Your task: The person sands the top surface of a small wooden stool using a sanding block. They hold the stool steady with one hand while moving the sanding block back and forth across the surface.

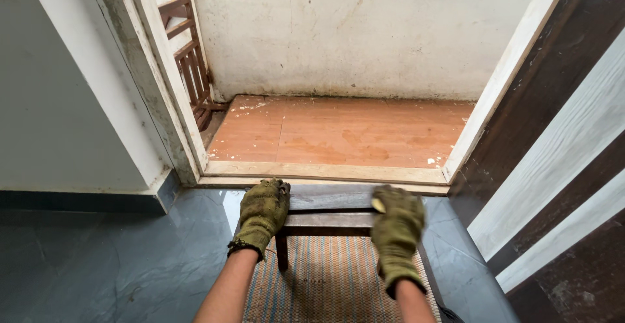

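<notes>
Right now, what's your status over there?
Both gloved hands, left hand and right hand, gripping the wooden stool. Raised door sill just ahead.

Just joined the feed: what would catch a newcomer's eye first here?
Two hands in worn green gloves, left hand and right hand, grip the top rail of a dark wooden stool at bottom centre, over a striped mat. Beyond it, an open doorway shows an orange tiled floor flecked with white, below a stained wall.
</notes>
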